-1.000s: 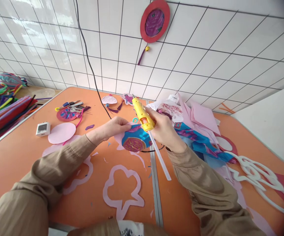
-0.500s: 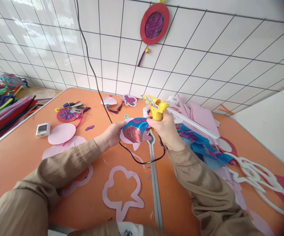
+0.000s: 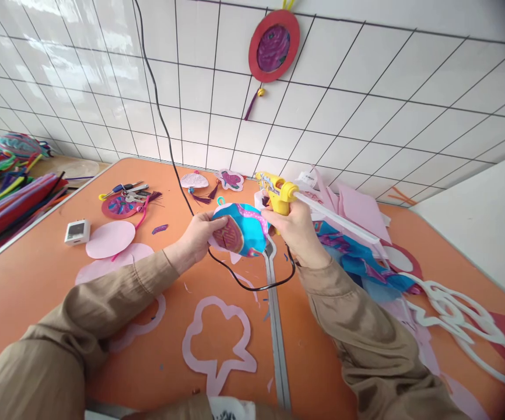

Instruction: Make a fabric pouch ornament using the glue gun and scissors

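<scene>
My left hand (image 3: pixel 200 233) grips the left edge of a blue fabric piece (image 3: pixel 240 228) with a red round emblem and pink trim, lifted off the orange table (image 3: pixel 29 280). My right hand (image 3: pixel 294 230) is closed around a yellow glue gun (image 3: pixel 277 191), its nozzle pointing left just above the fabric's top edge. A clear glue stick (image 3: pixel 344 220) juts from the gun's back to the right. The gun's black cord (image 3: pixel 252 283) loops under my hands and runs up the tiled wall.
Pink paper cutouts (image 3: pixel 217 338) lie on the near table, a pink disc (image 3: pixel 110 239) and small white device (image 3: pixel 76 231) at left, keys (image 3: pixel 123 189) behind. Pipe cleaners (image 3: pixel 3 201) pile at far left. Blue fabric and pink sheets (image 3: pixel 357 233) sit right. A red round ornament (image 3: pixel 273 46) hangs on the wall.
The glue gun swung from upright with the stick pointing down to level with the stick pointing right. The blue fabric piece was lifted and turned to face me.
</scene>
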Available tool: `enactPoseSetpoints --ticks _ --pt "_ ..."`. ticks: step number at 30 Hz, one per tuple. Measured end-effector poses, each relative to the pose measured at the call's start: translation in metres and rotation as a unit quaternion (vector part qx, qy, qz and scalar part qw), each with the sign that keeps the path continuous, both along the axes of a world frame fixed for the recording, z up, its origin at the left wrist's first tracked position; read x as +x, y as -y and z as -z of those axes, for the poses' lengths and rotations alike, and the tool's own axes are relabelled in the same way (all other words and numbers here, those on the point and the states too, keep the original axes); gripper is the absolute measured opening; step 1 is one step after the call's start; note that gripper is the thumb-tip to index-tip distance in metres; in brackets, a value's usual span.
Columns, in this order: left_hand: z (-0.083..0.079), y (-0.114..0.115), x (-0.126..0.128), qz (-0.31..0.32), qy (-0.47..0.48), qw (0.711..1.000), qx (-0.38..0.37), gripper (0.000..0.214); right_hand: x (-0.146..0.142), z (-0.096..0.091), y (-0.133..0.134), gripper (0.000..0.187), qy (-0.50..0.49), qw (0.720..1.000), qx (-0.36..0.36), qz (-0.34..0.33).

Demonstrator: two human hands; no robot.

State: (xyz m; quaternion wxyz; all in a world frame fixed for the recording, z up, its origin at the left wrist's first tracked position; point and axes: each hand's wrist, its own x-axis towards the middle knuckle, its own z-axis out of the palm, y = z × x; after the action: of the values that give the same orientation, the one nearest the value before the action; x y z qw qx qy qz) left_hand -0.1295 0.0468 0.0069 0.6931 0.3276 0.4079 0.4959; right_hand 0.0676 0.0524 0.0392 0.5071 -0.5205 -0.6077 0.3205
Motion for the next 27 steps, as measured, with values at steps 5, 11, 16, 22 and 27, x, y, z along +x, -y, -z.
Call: enactPoseSetpoints --ticks 5,11,16,22,27 --pt "-0.018 -0.006 -0.011 0.029 -0.098 0.993 0.064 0.021 0.009 -0.009 0.002 0.014 0.025 0.999 0.033 0.01" --pt "-0.03 -0.001 -0.008 0.061 -0.244 0.963 0.094 0.011 0.004 -0.007 0.003 0.014 0.077 0.994 0.073 -0.042" --pt "-0.036 0.005 -0.004 0.067 -0.253 0.964 0.052 0.012 -0.006 -0.003 0.009 0.032 0.084 0.992 0.079 -0.057" --pt "-0.028 0.003 -0.004 0.064 -0.138 0.987 0.041 0.024 -0.001 0.005 0.004 0.012 0.115 0.99 0.083 -0.013" --pt "-0.018 0.004 -0.001 0.014 -0.087 0.995 0.057 0.027 0.003 0.017 -0.004 0.015 0.084 0.995 0.051 -0.03"
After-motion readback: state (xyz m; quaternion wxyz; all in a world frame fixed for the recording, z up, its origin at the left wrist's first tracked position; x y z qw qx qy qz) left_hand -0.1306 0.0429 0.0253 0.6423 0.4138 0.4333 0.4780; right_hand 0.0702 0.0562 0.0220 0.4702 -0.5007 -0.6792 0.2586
